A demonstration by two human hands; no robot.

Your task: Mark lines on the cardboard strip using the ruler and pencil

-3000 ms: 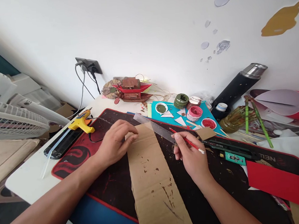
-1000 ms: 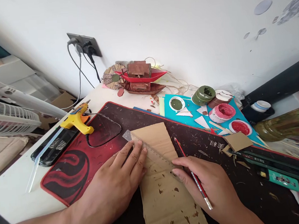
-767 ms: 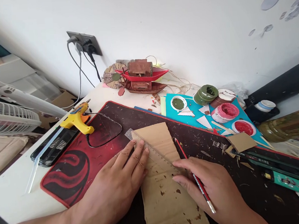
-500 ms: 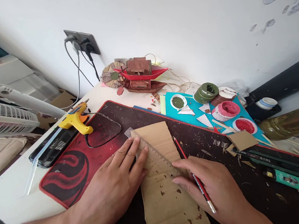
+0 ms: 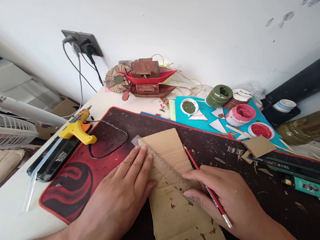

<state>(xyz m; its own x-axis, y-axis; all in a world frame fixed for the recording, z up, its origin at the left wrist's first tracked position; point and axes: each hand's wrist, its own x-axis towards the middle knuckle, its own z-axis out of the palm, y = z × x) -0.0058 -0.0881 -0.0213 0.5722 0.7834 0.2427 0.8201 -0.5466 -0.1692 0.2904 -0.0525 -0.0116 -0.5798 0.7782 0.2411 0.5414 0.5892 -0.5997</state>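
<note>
1. Nearest you, at bottom centre, a strip of corrugated cardboard [image 5: 181,224] lies lengthwise on a dark, red-edged mat [image 5: 268,215], its surface flecked with brown patches.
2. Of your two hands, the left hand [image 5: 123,188] rests palm down, fingers extended and nearly together, its fingertips flat on the ruler rather than gripping it.
3. Your right hand [image 5: 228,192] is curled around a red pencil [image 5: 215,199], tip directed away from you; its thumb and forefinger, slightly parted, meet the ruler's near end.
4. Between both hands, the clear ruler [image 5: 166,167] crosses the cardboard diagonally, its far end overhanging the left edge.
5. Farther left, a yellow glue gun [image 5: 78,131] sits on a black case [image 5: 53,160], near the white tabletop's [image 5: 16,225] edge.
6. Beyond the cardboard, to your right, a blue sheet [image 5: 182,120] carries a green paint jar [image 5: 217,98], a pink-red paint jar [image 5: 238,119] and paper triangles.
7. Farthest back, two model boats [image 5: 147,77], one red and one brown, stand before the white wall [image 5: 183,27].
</note>
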